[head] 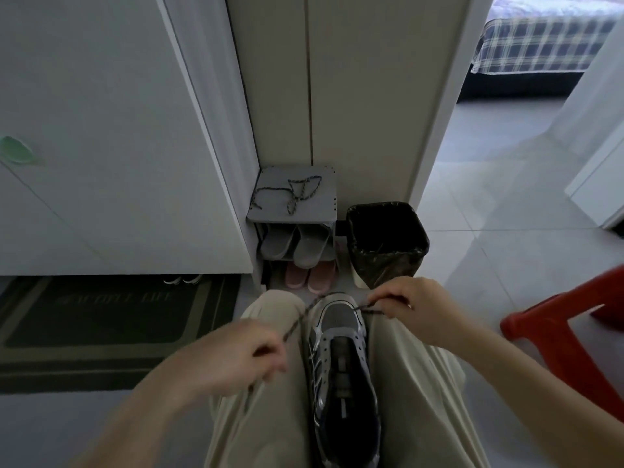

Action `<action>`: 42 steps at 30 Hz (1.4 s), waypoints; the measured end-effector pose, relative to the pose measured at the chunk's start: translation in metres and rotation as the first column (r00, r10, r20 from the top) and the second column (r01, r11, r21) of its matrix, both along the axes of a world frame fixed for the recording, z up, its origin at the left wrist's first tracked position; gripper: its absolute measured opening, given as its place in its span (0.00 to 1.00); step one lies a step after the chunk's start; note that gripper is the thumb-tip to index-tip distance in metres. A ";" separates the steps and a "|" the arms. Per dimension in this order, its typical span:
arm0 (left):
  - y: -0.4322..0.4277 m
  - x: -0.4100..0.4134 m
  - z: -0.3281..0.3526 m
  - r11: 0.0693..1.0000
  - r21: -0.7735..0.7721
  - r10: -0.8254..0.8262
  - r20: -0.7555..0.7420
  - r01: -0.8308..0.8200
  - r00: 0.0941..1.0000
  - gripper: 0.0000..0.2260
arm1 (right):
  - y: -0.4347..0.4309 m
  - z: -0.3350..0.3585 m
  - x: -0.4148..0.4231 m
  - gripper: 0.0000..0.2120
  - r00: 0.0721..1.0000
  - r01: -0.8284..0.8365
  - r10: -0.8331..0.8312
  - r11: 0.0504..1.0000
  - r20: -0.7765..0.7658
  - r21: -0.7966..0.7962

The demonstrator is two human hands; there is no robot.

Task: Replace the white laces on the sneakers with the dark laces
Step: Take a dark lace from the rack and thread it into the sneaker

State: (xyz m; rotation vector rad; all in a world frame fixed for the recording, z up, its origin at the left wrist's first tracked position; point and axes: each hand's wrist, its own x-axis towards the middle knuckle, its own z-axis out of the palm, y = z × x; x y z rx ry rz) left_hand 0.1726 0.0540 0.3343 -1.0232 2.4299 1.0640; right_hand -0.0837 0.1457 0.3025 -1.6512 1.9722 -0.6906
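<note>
A grey sneaker [341,359] lies between my knees, toe pointing away, its eyelets mostly bare. A dark speckled lace [299,320] runs across the toe end of the eyelets. My left hand [233,356] pinches one end of that lace, pulled out to the left. My right hand [415,307] pinches the other end at the right of the toe. A second dark lace [293,192] lies loose on top of the small grey shoe rack [266,211] ahead.
The rack holds grey slippers [293,244] and pink slippers [310,276]. A black-lined bin [385,241] stands beside it. A red plastic stool [567,336] is at my right, a dark doormat [101,319] at my left. White cabinet doors rise ahead.
</note>
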 end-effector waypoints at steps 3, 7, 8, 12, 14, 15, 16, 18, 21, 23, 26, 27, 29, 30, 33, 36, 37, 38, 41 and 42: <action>0.011 0.020 -0.008 0.947 0.258 -0.268 0.312 0.190 0.911 0.09 | 0.010 -0.017 -0.006 0.06 0.990 -0.051 0.062 0.995 -0.127 0.085; 0.018 0.003 -0.007 0.993 0.003 -0.118 0.211 0.121 0.970 0.11 | 0.009 -0.036 0.001 0.05 0.975 -0.049 0.073 0.992 -0.211 0.115; 0.019 -0.009 -0.008 0.993 -0.111 -0.040 0.099 0.051 0.994 0.10 | 0.008 -0.038 0.003 0.05 0.974 -0.045 0.069 0.992 -0.215 0.116; 0.027 -0.060 -0.043 0.953 -0.295 0.022 -0.162 -0.070 0.987 0.09 | 0.006 -0.046 0.005 0.05 0.969 -0.064 0.077 0.996 -0.234 0.059; 0.033 -0.074 -0.064 0.932 -0.359 0.003 -0.127 -0.049 0.992 0.11 | 0.006 -0.045 0.006 0.05 0.961 -0.086 0.096 0.995 -0.261 0.046; 0.036 -0.077 -0.072 0.921 -0.382 0.021 -0.137 -0.073 0.990 0.11 | 0.006 -0.045 0.007 0.06 0.954 -0.098 0.104 0.995 -0.280 0.036; 0.038 -0.078 -0.078 0.911 -0.395 0.053 -0.170 -0.117 0.984 0.11 | 0.006 -0.044 0.007 0.06 0.946 -0.114 0.115 0.993 -0.303 0.021; 0.043 -0.079 -0.084 0.898 -0.377 0.141 -0.246 -0.228 0.959 0.10 | 0.004 -0.044 0.009 0.06 0.922 -0.142 0.139 0.990 -0.362 0.017; 0.050 -0.080 -0.087 0.862 -0.393 0.215 -0.289 -0.320 0.933 0.10 | -0.001 -0.042 0.010 0.06 0.911 -0.162 0.165 0.986 -0.378 0.042; 0.051 -0.081 -0.088 0.821 -0.482 0.183 -0.286 -0.307 0.941 0.10 | -0.003 -0.040 0.009 0.05 0.912 -0.179 0.188 0.982 -0.364 0.058; 0.050 -0.082 -0.086 0.726 -0.634 0.110 -0.274 -0.265 0.955 0.08 | -0.007 -0.038 0.004 0.05 0.912 -0.190 0.225 0.973 -0.343 0.133; 0.049 -0.082 -0.085 0.707 -0.657 0.102 -0.272 -0.262 0.957 0.07 | -0.009 -0.038 0.003 0.05 0.916 -0.191 0.233 0.969 -0.326 0.157; 0.049 -0.084 -0.084 0.707 -0.656 0.098 -0.279 -0.264 0.955 0.07 | -0.014 -0.040 0.005 0.04 0.917 -0.195 0.249 0.961 -0.312 0.195; 0.049 -0.084 -0.084 0.717 -0.642 0.106 -0.287 -0.273 0.952 0.07 | -0.016 -0.041 0.007 0.04 0.913 -0.195 0.258 0.957 -0.317 0.216; 0.050 -0.087 -0.082 0.732 -0.625 0.126 -0.266 -0.270 0.956 0.07 | -0.020 -0.046 0.012 0.04 0.922 -0.147 0.206 0.969 -0.327 0.198; 0.051 -0.094 -0.080 0.764 -0.606 0.114 -0.214 -0.223 0.970 0.07 | -0.017 -0.048 0.009 0.05 0.957 -0.071 0.117 0.982 -0.265 0.176; 0.052 -0.097 -0.080 0.764 -0.612 0.102 -0.200 -0.205 0.975 0.07 | -0.015 -0.048 0.007 0.06 0.968 -0.058 0.098 0.983 -0.232 0.172; 0.054 -0.099 -0.080 0.756 -0.623 0.095 -0.199 -0.201 0.975 0.05 | -0.014 -0.049 0.006 0.07 0.976 -0.049 0.083 0.985 -0.203 0.165; 0.055 -0.102 -0.082 0.706 -0.669 0.130 -0.201 -0.232 0.971 0.08 | -0.013 -0.050 0.006 0.05 0.986 -0.016 0.039 0.990 -0.162 0.143; 0.056 -0.101 -0.083 0.678 -0.690 0.140 -0.217 -0.254 0.966 0.10 | -0.013 -0.050 0.006 0.04 0.987 -0.006 0.028 0.991 -0.158 0.137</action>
